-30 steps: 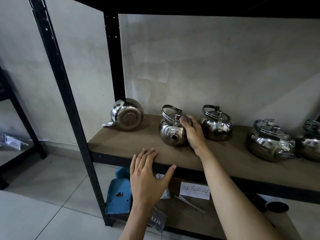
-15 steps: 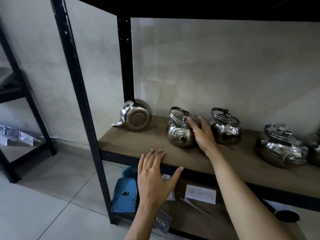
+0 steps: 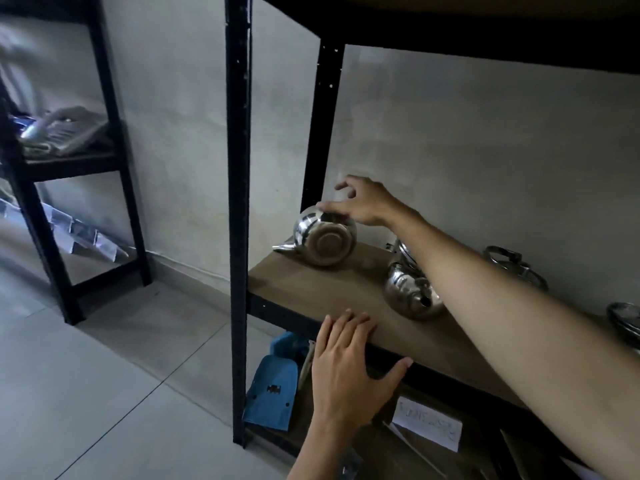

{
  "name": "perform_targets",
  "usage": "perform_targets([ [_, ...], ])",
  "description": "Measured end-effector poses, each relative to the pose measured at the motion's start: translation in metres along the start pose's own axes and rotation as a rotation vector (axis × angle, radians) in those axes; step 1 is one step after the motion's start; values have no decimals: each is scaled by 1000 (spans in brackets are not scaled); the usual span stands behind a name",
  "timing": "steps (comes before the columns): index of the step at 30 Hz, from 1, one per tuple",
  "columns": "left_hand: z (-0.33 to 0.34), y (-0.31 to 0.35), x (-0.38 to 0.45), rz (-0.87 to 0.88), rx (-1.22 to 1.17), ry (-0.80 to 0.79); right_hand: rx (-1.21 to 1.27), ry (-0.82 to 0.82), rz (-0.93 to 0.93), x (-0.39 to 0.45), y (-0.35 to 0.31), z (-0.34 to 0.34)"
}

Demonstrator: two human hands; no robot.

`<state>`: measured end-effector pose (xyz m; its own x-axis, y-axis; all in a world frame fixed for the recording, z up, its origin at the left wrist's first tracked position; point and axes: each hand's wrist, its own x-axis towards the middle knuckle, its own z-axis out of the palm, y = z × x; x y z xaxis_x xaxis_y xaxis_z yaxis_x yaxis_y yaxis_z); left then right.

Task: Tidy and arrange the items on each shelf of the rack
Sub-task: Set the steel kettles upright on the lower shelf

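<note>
A steel kettle lies tipped on its side at the left end of the wooden shelf, its base facing me and its spout pointing left. My right hand reaches over it, the thumb touching its upper side and the fingers loosely spread above. A second kettle stands upright just to the right, partly hidden by my right forearm. My left hand rests flat on the shelf's front edge, fingers straight and thumb spread out to the right. More kettles stand further right, half hidden.
The rack's black front post rises just left of the tipped kettle. On the lower shelf are a blue plastic piece and a paper label. A second black rack with blurred items stands at the left on the tiled floor.
My right hand has left the upright kettle and moved left onto the tipped kettle. The view has swung left and closer. My left hand stays on the shelf edge.
</note>
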<state>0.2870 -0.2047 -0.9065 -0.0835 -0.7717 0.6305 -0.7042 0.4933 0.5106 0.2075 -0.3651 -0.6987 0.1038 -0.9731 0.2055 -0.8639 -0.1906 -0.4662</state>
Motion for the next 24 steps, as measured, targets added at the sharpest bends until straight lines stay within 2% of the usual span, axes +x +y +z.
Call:
perform_targets([
  [6,-26,-47,36,-166,48,112,-138,-228,206,36,-9,17],
  [10,-33,-74,49,-280,146,72,-172,-364,279,44,-17,18],
  [14,-31,-78,49,-275,207,42,-210,-476,347,47,-25,15],
  [20,-31,-77,48,-279,238,26,-110,-528,345,52,-27,18],
  [24,-30,-79,47,-272,243,30,-96,-508,265,44,-27,12],
])
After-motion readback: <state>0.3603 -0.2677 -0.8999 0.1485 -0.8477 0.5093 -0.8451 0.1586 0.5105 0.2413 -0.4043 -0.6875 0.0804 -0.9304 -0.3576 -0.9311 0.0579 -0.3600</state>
